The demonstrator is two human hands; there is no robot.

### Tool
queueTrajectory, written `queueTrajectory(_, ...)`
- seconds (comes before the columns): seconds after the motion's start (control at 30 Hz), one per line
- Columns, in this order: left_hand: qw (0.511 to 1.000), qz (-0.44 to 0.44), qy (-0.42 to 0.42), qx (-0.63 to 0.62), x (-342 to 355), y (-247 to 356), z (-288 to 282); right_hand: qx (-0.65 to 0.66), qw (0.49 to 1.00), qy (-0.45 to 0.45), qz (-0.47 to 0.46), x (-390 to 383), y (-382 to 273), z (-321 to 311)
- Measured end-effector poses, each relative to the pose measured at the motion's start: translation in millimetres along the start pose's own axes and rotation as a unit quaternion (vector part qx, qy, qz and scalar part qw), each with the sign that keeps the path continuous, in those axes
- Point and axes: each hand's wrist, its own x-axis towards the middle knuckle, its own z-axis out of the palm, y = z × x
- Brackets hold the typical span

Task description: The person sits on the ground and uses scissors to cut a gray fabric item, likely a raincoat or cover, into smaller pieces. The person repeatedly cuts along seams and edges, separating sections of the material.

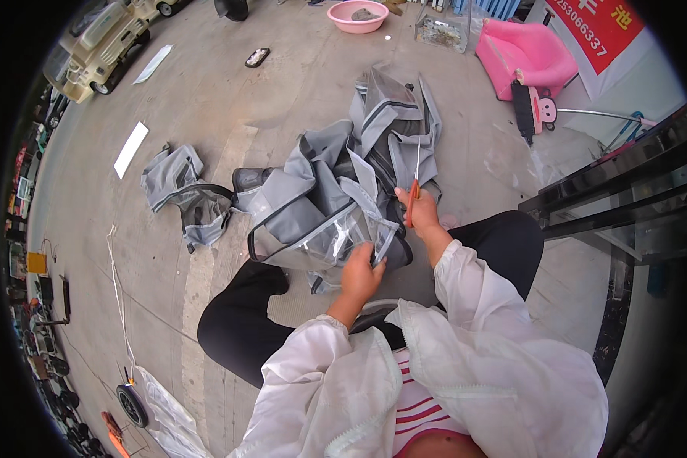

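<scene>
A large crumpled cover of grey fabric with black trim lies across the ground in front of me and over my lap. Clear plastic window panels are sewn into it. My left hand grips the cover's near edge beside a clear panel, fingers closed on the material. In my right hand are scissors with orange handles, their blades pointing up and away from me over the grey cloth. Whether the blades touch the cloth I cannot tell. More of the cover spreads to the far right and left.
A pink child's armchair and a broom stand at the right, near a black metal frame. Farther off is a pink basin. White strips, a wheel and a cart are at left.
</scene>
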Motion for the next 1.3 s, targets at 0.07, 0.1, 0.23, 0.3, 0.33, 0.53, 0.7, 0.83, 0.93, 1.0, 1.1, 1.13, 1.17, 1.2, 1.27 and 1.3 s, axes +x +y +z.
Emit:
queueTrajectory(0.07, 0.999, 0.002, -0.047, 0.011, -10.4, 7.7, 3.9, -0.026, 0.998, -0.039, -0.038, 21.0, -13.4, -3.7)
queueTrajectory(0.1, 0.998, 0.008, -0.066, 0.016, -14.0, 11.1, 1.1, -0.035, 0.997, -0.061, -0.019, 26.6, -18.4, -1.1)
queueTrajectory(0.23, 0.995, 0.021, -0.095, 0.029, -18.1, 12.1, 1.1, -0.058, 0.992, -0.095, 0.060, 44.9, -14.5, 16.9)
queueTrajectory(0.3, 0.994, 0.029, -0.101, 0.021, -17.4, 9.5, 1.7, -0.066, 0.992, -0.072, 0.082, 54.4, -7.0, 27.5)
queueTrajectory(0.33, 0.994, 0.032, -0.103, 0.019, -17.4, 8.4, 0.7, -0.069, 0.993, -0.069, 0.060, 58.2, -5.8, 31.8)
queueTrajectory(0.53, 0.991, 0.078, -0.077, 0.082, -14.4, -5.6, -5.3, 0.144, 0.969, -0.195, 0.046, 37.6, -34.2, 22.6)
queueTrajectory(0.7, 0.996, 0.040, -0.063, -0.055, 14.4, 13.0, -30.7, 0.199, 0.955, -0.220, 0.017, -12.9, -60.7, 13.2)
queueTrajectory(0.83, 0.996, -0.006, -0.057, -0.071, 19.1, 21.6, -25.0, 0.160, 0.970, -0.181, 0.036, -12.1, -41.8, -1.1)
queueTrajectory(0.93, 0.997, -0.035, 0.015, -0.071, 14.9, 16.0, 0.9, 0.149, 0.965, -0.208, 0.057, -22.7, -28.2, -0.1)
queueTrajectory(1.0, 0.992, -0.055, 0.054, -0.098, 29.8, 12.4, 7.4, 0.102, 0.967, -0.227, 0.047, -27.9, -23.3, -2.7)
queueTrajectory(1.1, 0.969, -0.126, 0.009, -0.214, 70.0, 0.9, -1.4, -0.026, 0.985, -0.166, -0.036, -42.1, -20.7, 5.1)
queueTrajectory(1.13, 0.960, -0.167, -0.021, -0.225, 84.4, -7.3, -3.5, -0.034, 0.983, -0.171, -0.062, -47.5, -18.8, 8.7)
queueTrajectory(1.17, 0.949, -0.207, -0.051, -0.233, 98.9, -15.5, -4.4, -0.048, 0.981, -0.171, -0.076, -51.3, -16.4, 13.0)
queueTrajectory(1.2, 0.935, -0.246, -0.081, -0.241, 107.1, -21.2, -3.3, -0.063, 0.979, -0.170, -0.091, -53.5, -12.8, 17.5)
queueTrajectory(1.27, 0.963, -0.216, -0.102, -0.128, 115.7, -12.9, -3.1, -0.067, 0.978, -0.167, -0.106, -52.7, -1.7, 18.3)
queueTrajectory(1.3, 0.971, -0.198, -0.111, -0.071, 120.3, -8.0, -2.5, -0.045, 0.982, -0.169, -0.075, -52.3, 2.0, 13.4)
